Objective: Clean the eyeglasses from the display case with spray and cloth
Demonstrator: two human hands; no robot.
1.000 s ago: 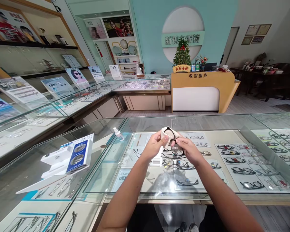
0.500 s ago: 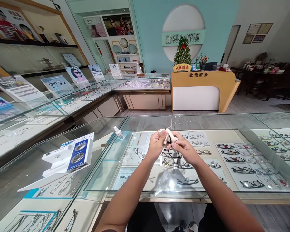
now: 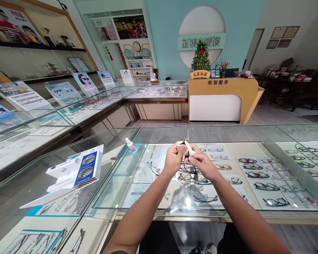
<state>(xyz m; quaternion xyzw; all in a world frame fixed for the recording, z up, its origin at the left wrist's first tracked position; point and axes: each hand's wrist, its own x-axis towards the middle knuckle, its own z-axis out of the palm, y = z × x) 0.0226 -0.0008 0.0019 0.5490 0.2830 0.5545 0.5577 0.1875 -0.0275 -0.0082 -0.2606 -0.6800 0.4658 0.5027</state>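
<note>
Above the glass display counter, my left hand is closed on a cream cloth, with its thumb pressed on the fabric. My right hand pinches the cloth's other side, close against the left. A dark-framed pair of glasses is wrapped in the cloth and shows only in part between the hands. Below the hands, under the glass, lie several eyeglasses on white trays.
A small white spray bottle stands on the glass to the left. Farther left is a blue and white cardboard display. More framed glasses lie in the case at right. A wooden cashier desk stands beyond the counter.
My left hand has shifted slightly to the right, its thumb now farther over the cloth. The cloth is folded differently and covers more of the dark frame. My right hand has barely moved.
</note>
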